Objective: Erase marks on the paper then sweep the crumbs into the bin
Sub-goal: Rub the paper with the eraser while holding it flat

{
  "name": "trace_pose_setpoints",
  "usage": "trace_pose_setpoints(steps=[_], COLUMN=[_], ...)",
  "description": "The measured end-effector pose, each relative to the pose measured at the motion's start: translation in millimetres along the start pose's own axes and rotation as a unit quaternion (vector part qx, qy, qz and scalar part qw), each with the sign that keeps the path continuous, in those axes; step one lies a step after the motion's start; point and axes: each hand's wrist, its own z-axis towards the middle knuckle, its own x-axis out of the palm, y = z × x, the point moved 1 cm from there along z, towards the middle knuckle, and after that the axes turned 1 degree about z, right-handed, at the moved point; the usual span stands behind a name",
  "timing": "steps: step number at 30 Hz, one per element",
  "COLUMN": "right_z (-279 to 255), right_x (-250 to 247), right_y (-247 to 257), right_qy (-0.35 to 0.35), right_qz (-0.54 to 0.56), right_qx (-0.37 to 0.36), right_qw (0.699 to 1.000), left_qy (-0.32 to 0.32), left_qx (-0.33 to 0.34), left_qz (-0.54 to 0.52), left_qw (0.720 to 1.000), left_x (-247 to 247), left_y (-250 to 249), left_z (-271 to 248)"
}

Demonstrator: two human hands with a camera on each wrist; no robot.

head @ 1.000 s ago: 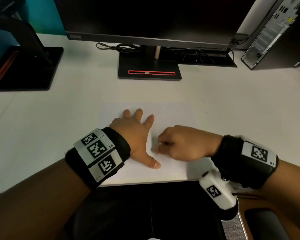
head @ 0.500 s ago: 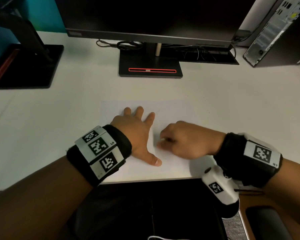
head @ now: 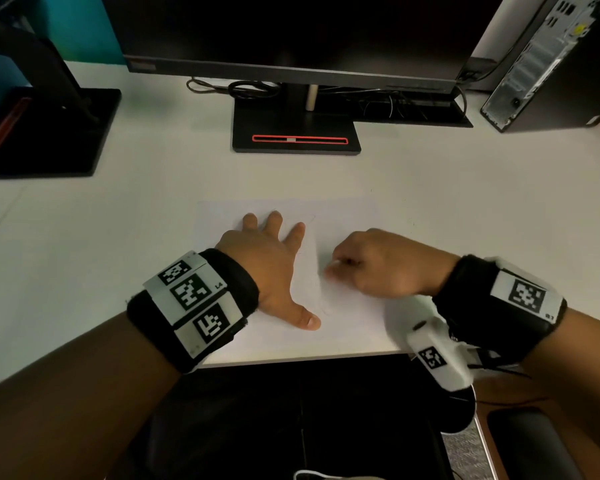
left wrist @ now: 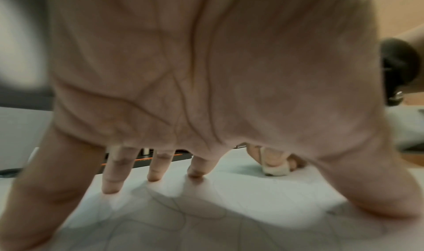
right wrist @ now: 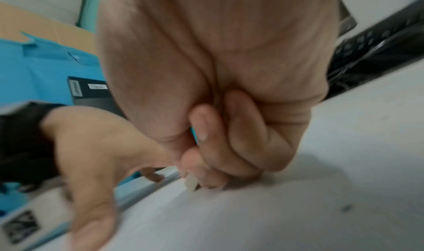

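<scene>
Your left hand [head: 267,268] is spread flat on the paper [head: 347,327], fingers fanned out and thumb pointing toward the near edge, pinning the sheet to the white desk [head: 118,237]. The left wrist view shows faint pencil squiggles on the paper right under your palm, so there are marks there. Your right hand [head: 378,265] sits just to the right of it, curled up and pinching a small white eraser [left wrist: 276,170] whose tip is down on the sheet. The paper lies near the front edge of the desk, in front of the monitor stand [head: 297,133] with the red-outlined slot. A PC tower [head: 548,64] stands at the far right. As for writing, your left wristband [head: 193,303] has square black-and-white code tags and a tiny "L4" beside one; the small print on the right band is too small for me to read. Can't spot a bin anywhere.
</scene>
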Motion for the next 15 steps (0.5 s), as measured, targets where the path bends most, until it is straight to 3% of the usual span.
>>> trace_pose_setpoints(steps=[2,6,11,15], right_z=[-2,-11,-2,-12], right_x=[2,20,6,22], right_y=[2,17,4,19], right_qy=[-0.010,0.054,-0.009,0.044], right_qz=[-0.008,0.014,0.006,0.012], right_qx=[-0.015,-0.056,-0.019,-0.065], right_qw=[1.000,0.997,1.000,0.997], left_qy=[0.004,0.000,0.007,0.017], left_qx=[-0.001,0.004,0.001,0.005], left_qz=[0.000,0.005,0.007,0.013], left_qw=[1.000,1.000,1.000,1.000], left_x=[-1,0,-1,0], left_y=[0,0,0,0], left_z=[0,0,-1,-1])
